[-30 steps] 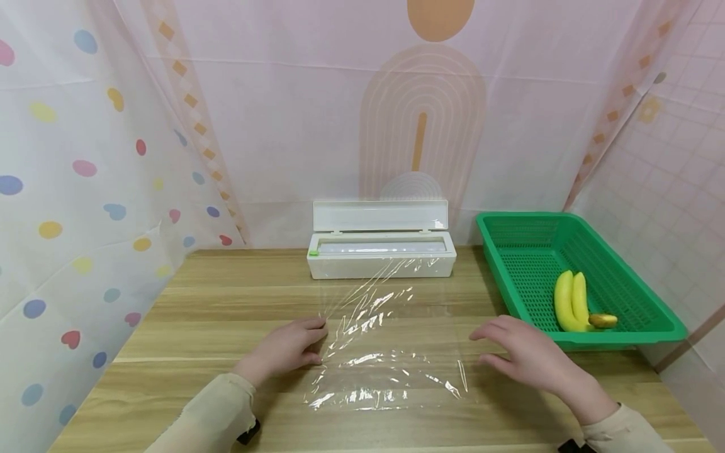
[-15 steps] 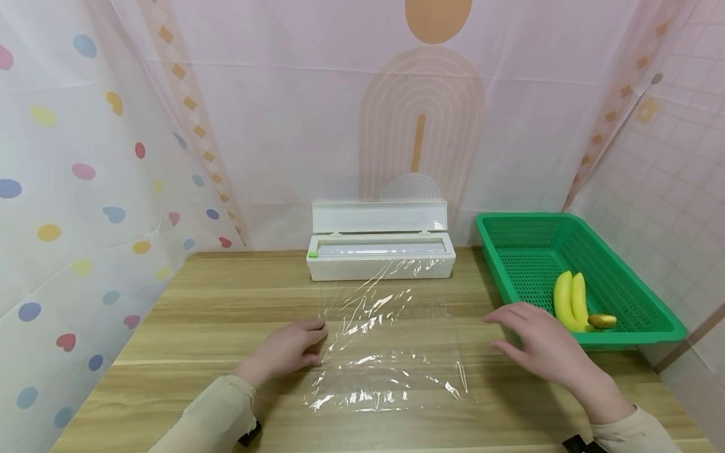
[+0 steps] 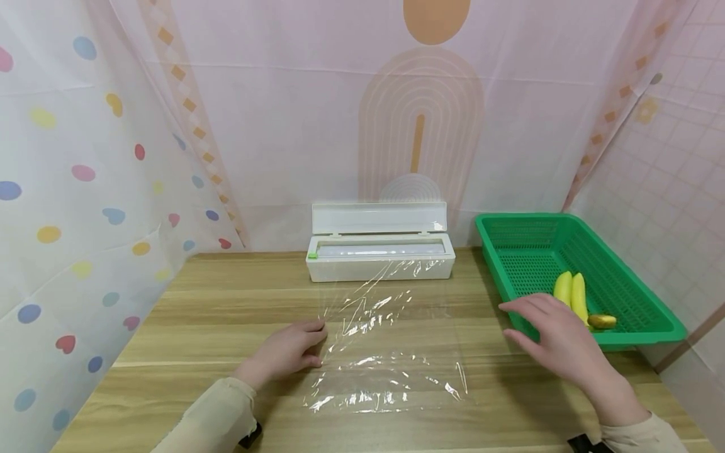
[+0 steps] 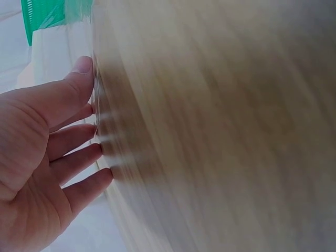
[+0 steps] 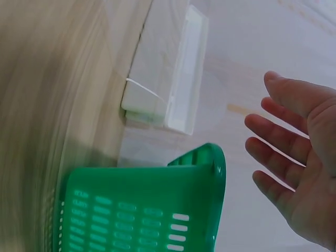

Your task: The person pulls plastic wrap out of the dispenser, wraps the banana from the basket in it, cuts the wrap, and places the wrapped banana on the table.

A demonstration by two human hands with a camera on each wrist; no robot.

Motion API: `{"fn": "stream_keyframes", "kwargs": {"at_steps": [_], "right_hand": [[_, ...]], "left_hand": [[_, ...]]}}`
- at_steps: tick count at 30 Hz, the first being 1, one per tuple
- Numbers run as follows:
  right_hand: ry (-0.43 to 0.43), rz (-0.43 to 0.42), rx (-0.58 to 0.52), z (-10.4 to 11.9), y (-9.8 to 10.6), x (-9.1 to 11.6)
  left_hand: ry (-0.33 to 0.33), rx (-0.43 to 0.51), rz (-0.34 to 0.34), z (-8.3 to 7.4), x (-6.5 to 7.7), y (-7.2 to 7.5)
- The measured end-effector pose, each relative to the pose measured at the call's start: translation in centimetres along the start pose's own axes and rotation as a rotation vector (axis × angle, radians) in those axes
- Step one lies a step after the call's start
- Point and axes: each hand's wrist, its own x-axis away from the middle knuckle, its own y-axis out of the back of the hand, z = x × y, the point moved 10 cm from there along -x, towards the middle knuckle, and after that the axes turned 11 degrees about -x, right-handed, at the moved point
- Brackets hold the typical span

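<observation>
- Head view: our left hand (image 3: pixel 286 352), fingers loosely extended, rests at the film (image 3: pixel 391 340) on the table (image 3: pixel 226 296).
- Our right hand (image 3: pixel 561 343), fingers parted, hovers near the basket (image 3: pixel 646 338).
- We judge the film light, limp, easily torn; best held by its corners.

No text, label, brand, number or sign can be read in any of the 3 views.
</observation>
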Motion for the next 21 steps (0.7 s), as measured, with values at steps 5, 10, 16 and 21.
{"fn": "stream_keyframes", "kwargs": {"at_steps": [5, 10, 16, 21], "right_hand": [[0.017, -0.076, 0.022, -0.2, 1.3, 0.1], [0.007, -0.122, 0.031, -0.7, 2.6, 0.4], [-0.066, -0.136, 0.035, -1.9, 3.8, 1.0], [-0.099, -0.178, 0.053, -2.6, 4.5, 1.5]], "left_hand": [[0.005, 0.003, 0.000, 0.0, 0.0, 0.1], [0.008, 0.006, 0.001, 0.0, 0.0, 0.1], [-0.002, -0.001, -0.010, 0.0, -0.1, 0.0], [-0.004, -0.002, -0.014, -0.1, -0.1, 0.1]]}}
